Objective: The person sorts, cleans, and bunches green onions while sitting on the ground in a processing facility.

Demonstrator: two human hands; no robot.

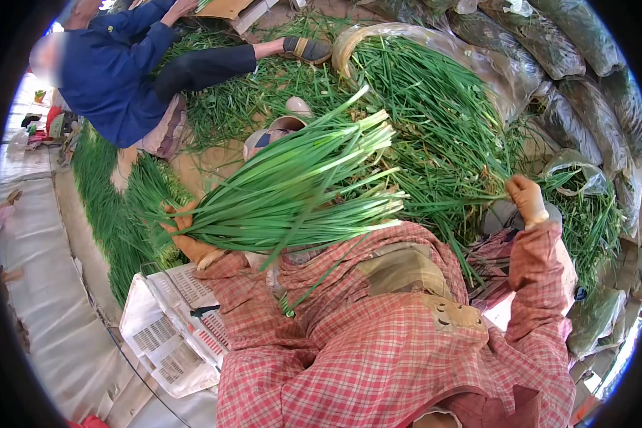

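The floor point(217, 162) was leaf-strewn; nearest, the left hand point(190, 244) had its grip round the leafy end of a bunch of stalks point(292, 185) stretched crosswise, pale ends toward the right hand point(528, 202). That hand, forearm raised, fingers curled, pinched stray stalks point(486, 197) beside the loose pile point(435, 107); beyond sat a co-worker point(114, 89).

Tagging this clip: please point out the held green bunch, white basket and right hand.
Green bunch point(285, 175), head view: middle of the leaves.
White basket point(157, 337), head view: slotted wall.
Right hand point(526, 199), head view: middle.

Basket point(157, 335) stands left, heap point(435, 93) right of bundle point(299, 171).
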